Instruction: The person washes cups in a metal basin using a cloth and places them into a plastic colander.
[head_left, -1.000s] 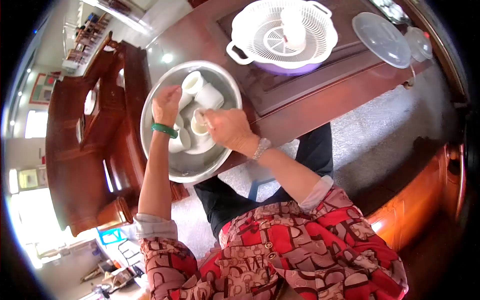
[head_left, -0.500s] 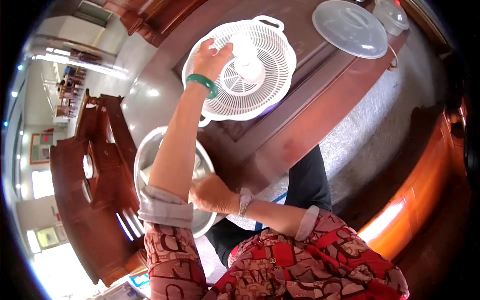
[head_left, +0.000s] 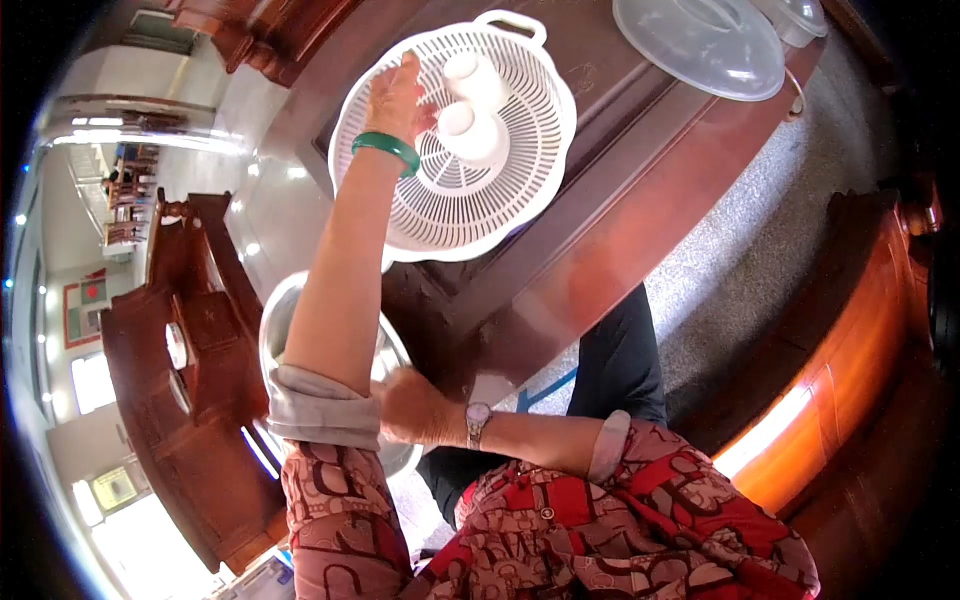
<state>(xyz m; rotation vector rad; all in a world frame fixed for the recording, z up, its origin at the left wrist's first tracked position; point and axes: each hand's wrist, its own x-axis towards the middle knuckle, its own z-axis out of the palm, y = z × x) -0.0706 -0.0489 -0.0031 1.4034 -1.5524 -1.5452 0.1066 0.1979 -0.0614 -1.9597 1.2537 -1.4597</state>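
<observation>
A round white plastic strainer basket (head_left: 545, 130) with a loop handle sits on the dark wooden table. Two white cups lie in it: one cup (head_left: 472, 82) toward the far side and another cup (head_left: 476, 136) nearer me. My left hand (head_left: 396, 104), wearing a green bangle, is over the basket's left part. Its fingers are apart, with fingertips close beside the nearer cup; contact is unclear. Below, a pale basin (head_left: 272, 325) is partly covered by my left forearm. My right hand (head_left: 415, 405), with a wristwatch, is curled at the basin; its fingertips and anything in them are hidden.
A translucent lid (head_left: 700, 45) lies at the table's upper right, next to a clear-lidded container (head_left: 800, 18). Carved wooden furniture (head_left: 190, 440) stands at left, and a glossy wooden bench (head_left: 830, 400) at right. My knee is by the table edge.
The view has shifted slightly. My left hand has moved left relative to the cups, and both cups now show more plainly. My right hand stays at the basin.
</observation>
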